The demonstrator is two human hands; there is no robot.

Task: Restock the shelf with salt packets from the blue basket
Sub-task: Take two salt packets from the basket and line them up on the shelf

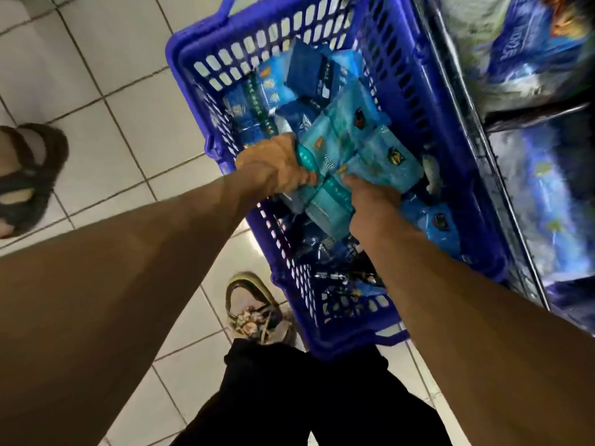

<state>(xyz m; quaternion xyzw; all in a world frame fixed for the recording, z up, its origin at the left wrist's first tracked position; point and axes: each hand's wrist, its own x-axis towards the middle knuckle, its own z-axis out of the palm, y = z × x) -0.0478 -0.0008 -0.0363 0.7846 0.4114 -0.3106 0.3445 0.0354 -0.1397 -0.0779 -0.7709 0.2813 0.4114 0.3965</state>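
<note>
A blue plastic basket with slotted walls stands on the tiled floor, filled with several blue and teal salt packets. Over its middle, both hands hold a bundle of light teal salt packets. My left hand grips the bundle's left end, fingers curled around it. My right hand grips the bundle's near end from below and the right. Darker blue packets lie at the basket's far end, and more lie under my right arm. The shelf runs along the right, stocked with blurred blue packets.
White tiled floor surrounds the basket. My shoe and dark trouser leg sit just left of the basket's near corner. Another person's sandalled foot stands at the far left. A metal shelf rail borders the basket's right side.
</note>
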